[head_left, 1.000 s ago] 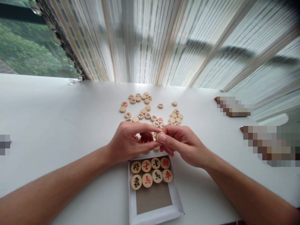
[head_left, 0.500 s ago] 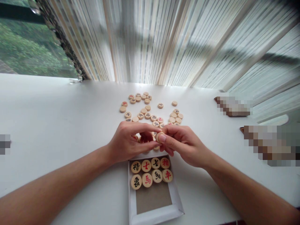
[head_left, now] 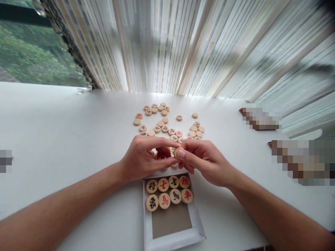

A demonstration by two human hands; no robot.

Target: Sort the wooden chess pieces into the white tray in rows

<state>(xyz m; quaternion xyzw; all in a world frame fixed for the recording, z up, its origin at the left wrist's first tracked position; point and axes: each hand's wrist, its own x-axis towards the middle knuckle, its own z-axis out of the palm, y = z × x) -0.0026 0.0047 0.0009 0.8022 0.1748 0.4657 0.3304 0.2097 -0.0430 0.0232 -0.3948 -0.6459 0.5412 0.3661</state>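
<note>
- Left hand (head_left: 143,157): pinches a round wooden piece (head_left: 178,153) between forefinger and thumb, digits curved into a loop; extends from the left side of the white desk (head_left: 65,132).
- Right hand (head_left: 206,162): pinches the same piece, thumb laid over the face, fingers bent behind; extends from the right side of the desk.
- Held piece: raised between both hands, just beyond the far wall of the box; marking covered by the thumb, impossible to tell.
- Shallow white box (head_left: 176,240): lies toward the near edge of the desk, below the hands; shows a grey-brown floor (head_left: 171,223) between the nearer row and the near wall.
- Far row of four (head_left: 163,185), inside the box against its far wall: face up, from left to right black, red, black, red.
- Near row of four (head_left: 164,201), touching or just beside the far row: face up, in the same order of colours.
- Loose pieces (head_left: 164,128): lie scattered from behind the hands toward the far edge of the desk; include plain faces as well as red and black characters.
- Pale striped curtain (head_left: 157,52): hangs along the far edge of the desk.
- Window (head_left: 28,52): shows greenery beyond the far left corner.
</note>
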